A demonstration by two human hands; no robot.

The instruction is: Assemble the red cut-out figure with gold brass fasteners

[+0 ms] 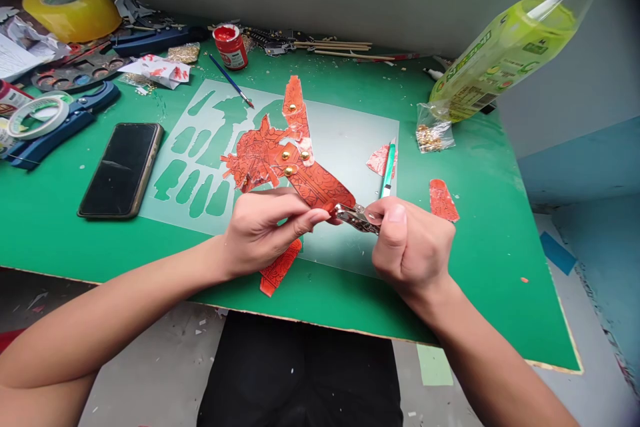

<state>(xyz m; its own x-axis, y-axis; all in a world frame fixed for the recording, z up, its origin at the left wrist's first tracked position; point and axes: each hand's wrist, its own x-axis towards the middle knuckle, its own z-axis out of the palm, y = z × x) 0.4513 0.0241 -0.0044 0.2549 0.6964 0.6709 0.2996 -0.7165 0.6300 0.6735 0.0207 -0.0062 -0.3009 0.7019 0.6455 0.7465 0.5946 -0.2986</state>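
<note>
My left hand (260, 227) pinches the lower end of a red patterned jointed paper figure (320, 180) between thumb and fingers. Several gold round-headed fasteners join the figure's pieces. In my right hand (417, 240) is a metal hole punch (357, 217), its jaw at the figure's bottom edge beside my left fingertips. My fist hides the punch's handles. A loose red piece (281, 270) lies partly under my left hand, and another red piece (443, 200) rests to the right. Under the figure is a translucent plastic sheet (350, 127) with cut-out shapes.
A green-and-white pen-like tool (388, 170) lies beyond my right hand over a red scrap (376, 160). Leftward are a phone (120, 170), a paintbrush (231, 81) and an open red paint jar (231, 47). A tall bottle (505, 47) and a bag of gold fasteners (435, 137) stand back right.
</note>
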